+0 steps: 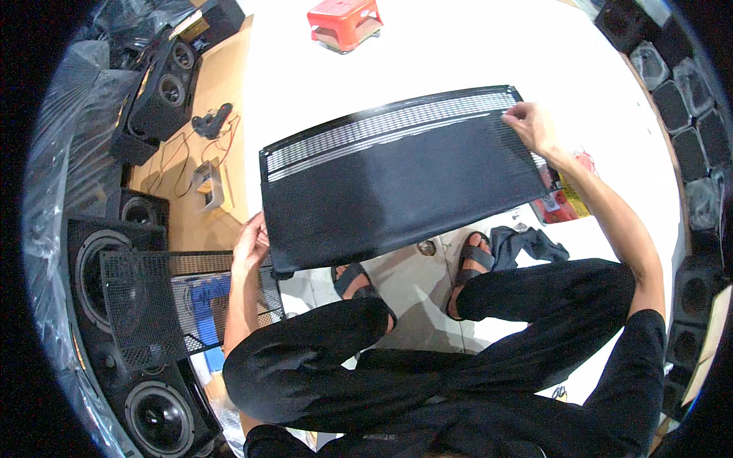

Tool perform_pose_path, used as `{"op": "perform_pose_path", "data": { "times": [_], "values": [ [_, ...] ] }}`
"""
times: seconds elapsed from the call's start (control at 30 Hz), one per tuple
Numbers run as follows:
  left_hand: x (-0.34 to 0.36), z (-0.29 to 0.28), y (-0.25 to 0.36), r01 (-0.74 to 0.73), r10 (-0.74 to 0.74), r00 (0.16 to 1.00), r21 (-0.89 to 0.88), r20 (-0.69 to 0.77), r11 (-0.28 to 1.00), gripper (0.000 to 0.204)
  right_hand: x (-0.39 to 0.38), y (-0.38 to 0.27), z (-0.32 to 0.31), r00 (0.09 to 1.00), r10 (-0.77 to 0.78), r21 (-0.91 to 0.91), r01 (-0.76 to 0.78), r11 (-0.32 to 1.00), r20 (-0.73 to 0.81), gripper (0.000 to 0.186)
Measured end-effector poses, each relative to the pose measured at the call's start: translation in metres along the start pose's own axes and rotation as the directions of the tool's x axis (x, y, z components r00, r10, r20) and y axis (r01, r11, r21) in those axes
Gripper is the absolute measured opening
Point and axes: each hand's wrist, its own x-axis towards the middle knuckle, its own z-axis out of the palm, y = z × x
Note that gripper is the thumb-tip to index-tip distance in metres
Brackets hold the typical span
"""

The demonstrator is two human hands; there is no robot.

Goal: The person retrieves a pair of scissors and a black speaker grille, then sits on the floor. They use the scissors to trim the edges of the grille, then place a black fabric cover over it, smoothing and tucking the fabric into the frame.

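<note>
The large black perforated metal speaker grille [397,179] hangs above the floor, the left hand [250,243] and right hand [529,126] each closed on opposite edges. It looks light, stiff, slightly springy; edge grips suit it.

Black perforated metal grille [397,183], faintly glossy; red plastic stool [345,21] on smooth white floor [458,61]

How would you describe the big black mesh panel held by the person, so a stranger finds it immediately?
Start at the white floor in the middle. Above the person's sandalled feet, the left hand and right hand hold a wide black perforated grille. Unlike the smaller grille leaning on the speakers, it is lifted and held at both ends.
</note>
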Motion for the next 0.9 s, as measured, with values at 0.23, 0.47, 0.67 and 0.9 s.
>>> {"op": "perform_pose_path", "data": {
  "times": [0.23, 0.47, 0.67, 0.9],
  "values": [
    [-0.031, 0.111, 0.01, 0.229, -0.15, 0.962, 0.374, -0.228, 0.899, 0.051, -0.014, 0.003, -0.024, 0.996, 0.06, 0.27, -0.074, 0.96, 0.059, 0.021],
    [0.009, 0.027, -0.027, 0.009, -0.008, 0.999, 0.005, -0.046, 1.0, 0.024, -0.015, -0.006, -0.033, 0.981, 0.13, 0.497, -0.186, 0.848, 0.146, 0.032],
    [-0.004, 0.016, 0.004, -0.128, 0.142, 0.989, -0.241, 0.038, 0.962, 0.016, -0.016, 0.018, -0.047, 0.976, 0.135, 0.516, -0.205, 0.832, 0.171, 0.017],
    [-0.056, 0.092, 0.061, -0.302, 0.308, 0.883, 0.074, -0.355, 0.95, 0.022, -0.023, 0.022, -0.075, 0.965, 0.185, 0.539, -0.258, 0.802, 0.188, 0.029]
  ]
}}
